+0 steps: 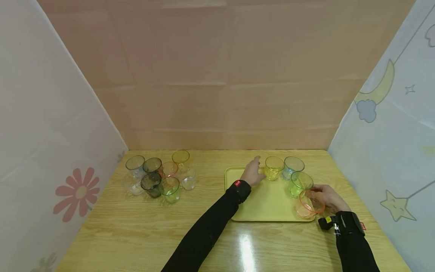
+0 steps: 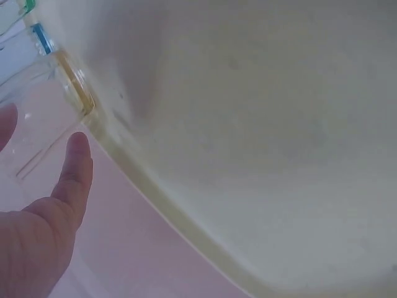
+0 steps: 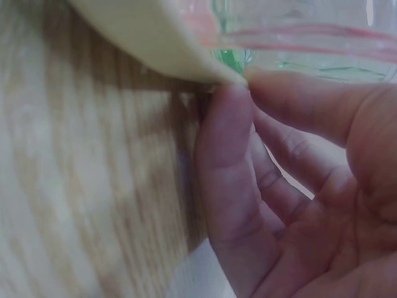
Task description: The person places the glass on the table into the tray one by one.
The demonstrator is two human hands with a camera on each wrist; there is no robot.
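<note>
Head view: orange cup (image 1: 308, 206) sits tilted at the near right corner of the yellow tray (image 1: 261, 204), right hand (image 1: 327, 197) pinching its rim. Right wrist view is mostly fingers (image 3: 229, 186), cup blurred and cut off. Left hand (image 1: 252, 172) hovers fingers relaxed beside the yellow cup (image 1: 273, 168); green cup (image 1: 300, 183) between

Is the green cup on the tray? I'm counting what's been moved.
Yes, a green cup stands on the tray.
</note>
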